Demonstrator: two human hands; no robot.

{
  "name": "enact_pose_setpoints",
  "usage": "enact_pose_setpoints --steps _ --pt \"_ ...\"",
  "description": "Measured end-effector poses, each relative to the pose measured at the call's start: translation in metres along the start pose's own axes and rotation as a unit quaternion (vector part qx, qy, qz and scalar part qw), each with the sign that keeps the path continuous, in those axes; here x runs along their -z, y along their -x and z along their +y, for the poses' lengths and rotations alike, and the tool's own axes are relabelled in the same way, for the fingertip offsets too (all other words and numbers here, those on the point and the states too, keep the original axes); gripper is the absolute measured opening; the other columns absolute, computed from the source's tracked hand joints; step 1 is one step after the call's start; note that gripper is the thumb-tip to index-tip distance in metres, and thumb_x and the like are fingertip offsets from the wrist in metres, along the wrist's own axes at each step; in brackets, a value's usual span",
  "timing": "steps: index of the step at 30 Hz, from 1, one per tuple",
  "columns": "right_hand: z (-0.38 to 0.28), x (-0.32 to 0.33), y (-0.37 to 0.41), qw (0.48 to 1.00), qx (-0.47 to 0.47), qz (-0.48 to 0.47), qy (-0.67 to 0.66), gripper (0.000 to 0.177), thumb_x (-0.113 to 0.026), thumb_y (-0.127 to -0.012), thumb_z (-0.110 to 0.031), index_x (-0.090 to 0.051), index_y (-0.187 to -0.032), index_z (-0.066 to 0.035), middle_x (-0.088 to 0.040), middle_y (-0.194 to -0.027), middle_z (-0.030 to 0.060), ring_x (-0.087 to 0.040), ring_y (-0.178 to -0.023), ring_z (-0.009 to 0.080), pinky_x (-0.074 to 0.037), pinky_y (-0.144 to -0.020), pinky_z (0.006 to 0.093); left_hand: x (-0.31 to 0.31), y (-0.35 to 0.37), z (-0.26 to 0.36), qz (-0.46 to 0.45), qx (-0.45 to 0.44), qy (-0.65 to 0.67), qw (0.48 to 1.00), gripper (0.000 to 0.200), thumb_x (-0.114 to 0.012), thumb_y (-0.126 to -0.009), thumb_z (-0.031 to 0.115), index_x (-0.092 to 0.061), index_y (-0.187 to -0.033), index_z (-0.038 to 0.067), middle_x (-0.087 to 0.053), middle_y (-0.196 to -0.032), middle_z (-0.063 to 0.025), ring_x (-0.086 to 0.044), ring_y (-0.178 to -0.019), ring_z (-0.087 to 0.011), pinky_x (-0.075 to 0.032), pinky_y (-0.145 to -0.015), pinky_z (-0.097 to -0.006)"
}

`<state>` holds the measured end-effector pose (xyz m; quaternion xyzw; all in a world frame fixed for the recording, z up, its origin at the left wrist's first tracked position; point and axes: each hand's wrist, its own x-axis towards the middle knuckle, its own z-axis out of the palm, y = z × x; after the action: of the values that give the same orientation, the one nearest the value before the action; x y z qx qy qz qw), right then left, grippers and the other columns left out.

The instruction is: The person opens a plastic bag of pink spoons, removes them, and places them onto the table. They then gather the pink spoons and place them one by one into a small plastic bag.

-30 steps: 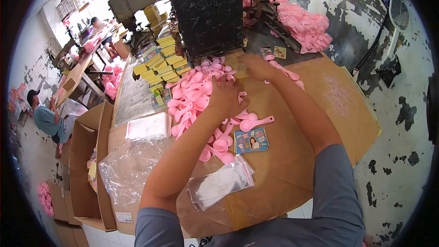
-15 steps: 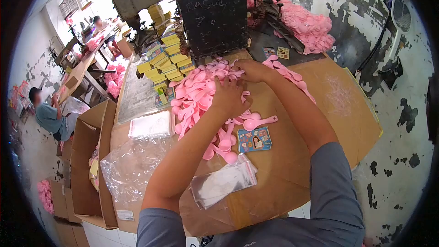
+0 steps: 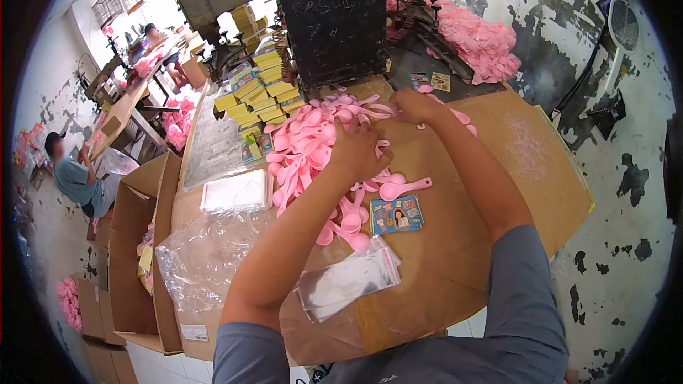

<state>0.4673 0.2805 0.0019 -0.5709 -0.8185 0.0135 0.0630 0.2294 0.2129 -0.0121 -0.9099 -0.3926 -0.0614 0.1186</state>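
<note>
Pink plastic spoons [image 3: 307,131] lie in a heap on the cardboard sheet [image 3: 441,270]. My left hand [image 3: 358,151] rests on the right side of the heap, fingers bent over the spoons; what its fingertips hold is hidden. My right hand [image 3: 418,108] is to the right of the heap, its fingers pressed together near a spoon handle, with more spoons partly behind the wrist. Below the hands lie a loose spoon [image 3: 405,188], a stack of printed cards [image 3: 396,215] and clear plastic sleeves [image 3: 348,284].
A black machine [image 3: 331,28] stands behind the heap, beside stacked yellow card bundles [image 3: 263,85]. White sleeves [image 3: 236,192], crumpled plastic [image 3: 206,259] and an open carton [image 3: 171,242] are at left. Pink pieces [image 3: 477,39] are piled at back right. Two people sit at far left.
My right hand has moved to the right, away from the heap's top edge. Spoons near it have shifted, and fewer show right of the wrist. My left hand stays nearly in place.
</note>
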Motion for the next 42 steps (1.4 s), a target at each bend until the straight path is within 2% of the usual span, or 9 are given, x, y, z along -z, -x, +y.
enact_pose_setpoints --steps 6,9,12,15,18,21,24,30,42 --pt "0.029 -0.001 0.006 0.974 -0.048 -0.066 0.213 0.025 -0.071 -0.082 -0.011 -0.075 -0.104 0.000 -0.072 -0.114 0.0226 -0.069 -0.107 0.0416 -0.055 -0.093 0.0492 -0.006 0.000 0.000 0.014 -0.002 0.003 1.000 0.075 -0.048 -0.093 0.062 -0.054 -0.146 0.010 -0.052 -0.147 -0.0207 -0.047 -0.138 -0.0391 -0.024 -0.115 -0.0705" --pt "-0.003 -0.025 0.009 0.956 0.130 0.252 -0.077 0.028 -0.072 -0.085 -0.013 -0.074 -0.109 0.001 -0.072 -0.115 0.0200 -0.067 -0.110 0.0387 -0.052 -0.096 0.0454 0.003 0.001 0.003 0.002 0.000 0.004 1.000 0.073 -0.048 -0.093 0.061 -0.055 -0.146 0.012 -0.053 -0.146 -0.0205 -0.047 -0.138 -0.0386 -0.024 -0.115 -0.0703" --pt "-0.032 -0.038 0.003 0.956 0.080 0.165 -0.228 0.031 -0.071 -0.085 -0.011 -0.074 -0.114 -0.002 -0.071 -0.118 0.0186 -0.067 -0.111 0.0390 -0.051 -0.099 0.0462 0.010 0.001 0.003 -0.023 0.004 0.017 1.000 0.072 -0.047 -0.093 0.061 -0.055 -0.146 0.012 -0.052 -0.148 -0.0206 -0.045 -0.141 -0.0388 -0.025 -0.115 -0.0708" --pt "0.005 -0.051 -0.013 0.976 0.089 0.185 -0.071 0.032 -0.073 -0.083 -0.011 -0.075 -0.115 -0.005 -0.071 -0.121 0.0176 -0.067 -0.111 0.0388 -0.051 -0.098 0.0476 0.000 0.003 0.001 0.003 0.008 0.012 1.000 0.073 -0.045 -0.094 0.061 -0.055 -0.146 0.011 -0.049 -0.152 -0.0211 -0.042 -0.145 -0.0396 -0.024 -0.115 -0.0715" --pt "0.006 0.000 0.002 0.977 -0.125 -0.060 0.160 0.034 -0.070 -0.084 -0.012 -0.075 -0.117 -0.007 -0.071 -0.119 0.0192 -0.063 -0.118 0.0391 -0.049 -0.102 0.0485 -0.004 0.003 -0.001 0.000 0.004 0.002 1.000 0.075 -0.044 -0.094 0.061 -0.054 -0.147 0.009 -0.046 -0.155 -0.0217 -0.039 -0.147 -0.0401 -0.024 -0.115 -0.0722" --pt "0.001 0.017 0.018 0.974 -0.083 0.020 0.210 0.040 -0.069 -0.084 -0.012 -0.071 -0.124 -0.008 -0.070 -0.121 0.0191 -0.059 -0.126 0.0365 -0.046 -0.106 0.0478 0.006 0.004 0.001 -0.018 0.001 0.023 1.000 0.076 -0.043 -0.095 0.062 -0.054 -0.147 0.008 -0.046 -0.155 -0.0219 -0.039 -0.146 -0.0405 -0.023 -0.116 -0.0724" --pt "0.002 -0.030 -0.022 0.987 0.019 0.158 0.036 0.048 -0.066 -0.086 -0.009 -0.063 -0.134 -0.005 -0.067 -0.128 0.0181 -0.055 -0.132 0.0355 -0.041 -0.112 0.0465 0.009 0.003 0.002 -0.016 -0.002 0.006 1.000 0.077 -0.044 -0.094 0.062 -0.054 -0.147 0.006 -0.046 -0.155 -0.0219 -0.039 -0.146 -0.0407 -0.024 -0.116 -0.0718" --pt "-0.031 -0.045 -0.052 0.958 0.059 0.096 -0.263 0.049 -0.066 -0.088 -0.006 -0.060 -0.137 -0.008 -0.062 -0.137 0.0160 -0.055 -0.131 0.0345 -0.043 -0.112 0.0435 0.003 0.005 0.001 0.008 -0.001 0.023 1.000 0.077 -0.046 -0.095 0.061 -0.055 -0.144 0.002 -0.046 -0.154 -0.0224 -0.040 -0.146 -0.0410 -0.024 -0.115 -0.0726" --pt "-0.001 0.014 -0.011 0.947 0.180 0.179 -0.196 0.023 -0.069 -0.085 -0.005 -0.073 -0.107 -0.005 -0.066 -0.115 0.0176 -0.062 -0.112 0.0385 -0.049 -0.096 0.0462 0.007 0.007 0.002 -0.010 0.005 0.027 1.000 0.069 -0.040 -0.096 0.058 -0.059 -0.143 0.010 -0.046 -0.155 -0.0195 -0.037 -0.147 -0.0376 -0.017 -0.117 -0.0712"
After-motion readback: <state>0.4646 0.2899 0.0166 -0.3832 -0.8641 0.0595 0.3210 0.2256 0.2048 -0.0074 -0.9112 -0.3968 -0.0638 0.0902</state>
